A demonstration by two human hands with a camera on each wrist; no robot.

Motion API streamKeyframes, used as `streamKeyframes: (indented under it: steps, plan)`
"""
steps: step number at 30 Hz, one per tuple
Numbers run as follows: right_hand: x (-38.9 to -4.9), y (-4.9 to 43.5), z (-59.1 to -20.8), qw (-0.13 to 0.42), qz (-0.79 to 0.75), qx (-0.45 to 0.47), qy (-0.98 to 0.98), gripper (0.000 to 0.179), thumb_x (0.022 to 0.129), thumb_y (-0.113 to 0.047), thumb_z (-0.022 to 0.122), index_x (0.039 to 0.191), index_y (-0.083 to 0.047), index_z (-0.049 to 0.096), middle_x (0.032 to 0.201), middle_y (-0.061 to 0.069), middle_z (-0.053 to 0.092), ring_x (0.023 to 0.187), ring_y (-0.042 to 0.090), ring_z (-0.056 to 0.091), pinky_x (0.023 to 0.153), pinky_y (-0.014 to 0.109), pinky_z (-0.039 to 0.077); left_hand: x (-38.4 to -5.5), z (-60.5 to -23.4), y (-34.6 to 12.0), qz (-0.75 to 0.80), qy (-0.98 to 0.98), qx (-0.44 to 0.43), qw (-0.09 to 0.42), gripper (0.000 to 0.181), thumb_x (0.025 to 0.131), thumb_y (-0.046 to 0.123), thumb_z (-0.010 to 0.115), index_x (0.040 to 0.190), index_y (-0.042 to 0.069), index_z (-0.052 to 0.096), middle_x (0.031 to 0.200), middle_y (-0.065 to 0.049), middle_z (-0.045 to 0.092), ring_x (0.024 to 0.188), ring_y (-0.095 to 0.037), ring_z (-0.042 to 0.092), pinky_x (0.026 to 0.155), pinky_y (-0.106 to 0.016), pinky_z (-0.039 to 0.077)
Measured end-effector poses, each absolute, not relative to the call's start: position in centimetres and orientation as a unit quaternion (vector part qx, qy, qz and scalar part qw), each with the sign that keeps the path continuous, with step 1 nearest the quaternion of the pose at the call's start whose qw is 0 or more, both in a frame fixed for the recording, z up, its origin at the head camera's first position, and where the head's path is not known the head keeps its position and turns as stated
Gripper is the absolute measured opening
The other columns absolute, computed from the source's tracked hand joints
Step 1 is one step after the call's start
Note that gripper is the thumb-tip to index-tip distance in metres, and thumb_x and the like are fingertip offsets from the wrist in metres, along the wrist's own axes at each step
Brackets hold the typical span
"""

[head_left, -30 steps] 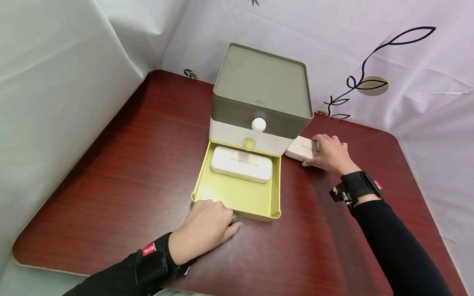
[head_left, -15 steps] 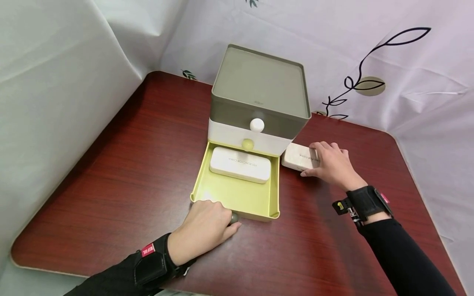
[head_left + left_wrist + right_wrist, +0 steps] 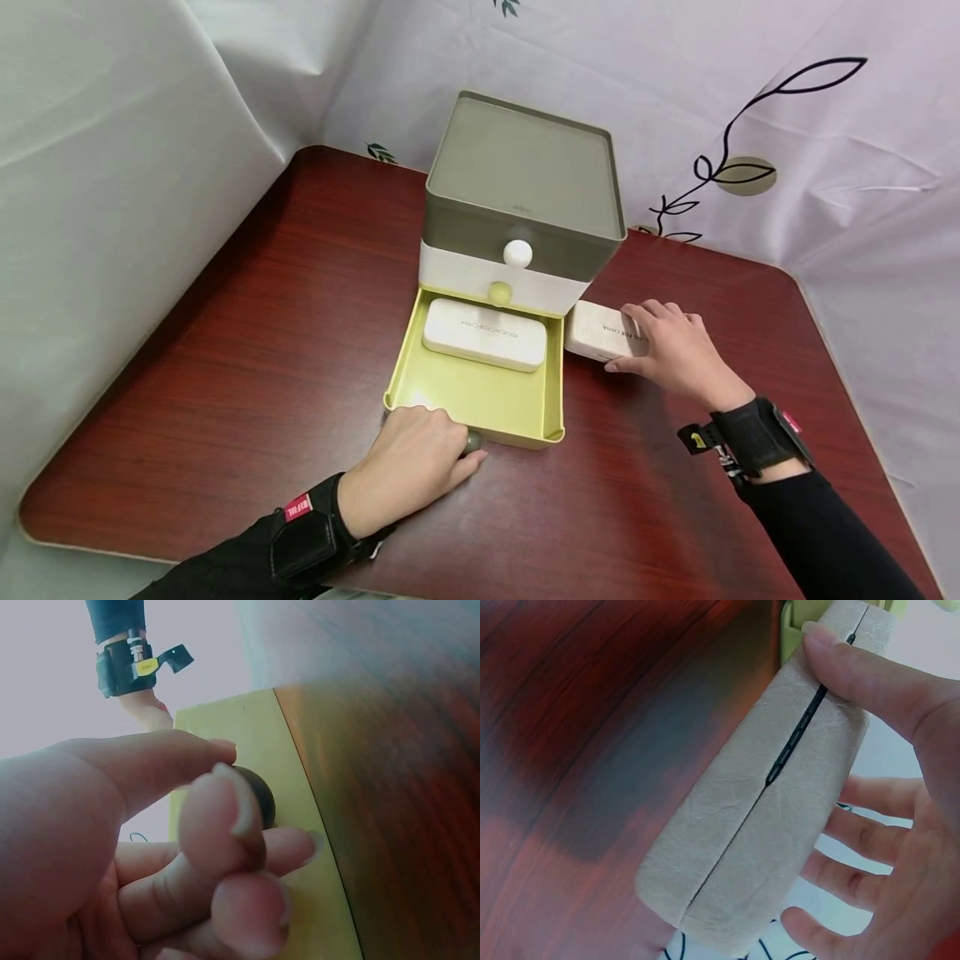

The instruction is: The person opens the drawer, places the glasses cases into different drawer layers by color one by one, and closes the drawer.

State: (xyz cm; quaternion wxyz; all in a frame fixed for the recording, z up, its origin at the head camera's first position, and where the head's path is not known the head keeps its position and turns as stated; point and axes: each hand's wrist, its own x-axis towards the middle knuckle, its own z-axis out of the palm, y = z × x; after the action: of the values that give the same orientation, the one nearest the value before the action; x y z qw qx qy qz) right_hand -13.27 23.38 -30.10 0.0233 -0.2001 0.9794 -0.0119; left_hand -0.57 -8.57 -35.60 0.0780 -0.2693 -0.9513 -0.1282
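My left hand (image 3: pixel 408 467) grips the dark round knob (image 3: pixel 472 442) on the front of a pulled-out yellow-green drawer (image 3: pixel 487 403). In the left wrist view, thumb and fingers close around that knob (image 3: pixel 260 796). A cream glasses case (image 3: pixel 484 333) with small lettering lies in the drawer's back half. My right hand (image 3: pixel 678 354) holds a second cream glasses case (image 3: pixel 600 332) by its sides, just right of the drawer. In the right wrist view, the thumb presses the hinge side of this case (image 3: pixel 742 795), where a dark hinge strip shows.
A drawer box with a grey-green top (image 3: pixel 528 162) stands at the back of the reddish-brown table (image 3: pixel 300 333). Its white middle drawer (image 3: pixel 465 271) and upper drawer are closed, with a white knob (image 3: pixel 517 253) and a yellow-green knob (image 3: pixel 499 292). A patterned white cloth (image 3: pixel 675 100) hangs behind.
My right hand has brought its glasses case from beside the box nearer to me, alongside the open drawer. The left hand has stayed on the knob, and the drawer has not moved.
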Motion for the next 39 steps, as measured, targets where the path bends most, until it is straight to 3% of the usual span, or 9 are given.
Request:
streamKeyframes:
  steps: [9,25,39]
  plan:
    - [-12.0,22.9,-29.3,0.008,-0.001,-0.241,0.971,0.08,0.07,-0.043,0.083,0.133,-0.003,0.053,0.12,0.018,0.058,0.11,0.038,0.051,0.084,0.056,0.037,-0.6,-35.7,-8.5,-0.116,-0.953,-0.266,0.088,0.055,0.08,0.045,0.069,0.043,0.024,0.034,0.042,0.008,0.038,0.038,-0.012,0.039,0.036,-0.029,0.022]
    - [-9.7,20.9,-27.4,-0.034,-0.043,-0.289,0.956,0.08,0.059,-0.039,0.09,0.126,-0.007,0.06,0.113,0.01,0.062,0.105,0.031,0.054,0.08,0.048,0.038,-0.6,-35.6,-8.4,-0.107,-0.956,-0.261,0.084,0.055,0.079,0.046,0.069,0.043,0.023,0.035,0.043,0.007,0.04,0.039,-0.014,0.041,0.036,-0.03,0.024]
    - [-9.6,16.7,-27.3,-0.042,-0.031,-0.328,0.943,0.085,0.054,-0.048,0.09,0.124,-0.01,0.062,0.107,0.005,0.061,0.098,0.023,0.053,0.075,0.04,0.042,-0.6,-35.5,-8.4,-0.11,-0.956,-0.26,0.082,0.055,0.08,0.046,0.069,0.043,0.024,0.035,0.043,0.007,0.041,0.039,-0.015,0.042,0.036,-0.03,0.023]
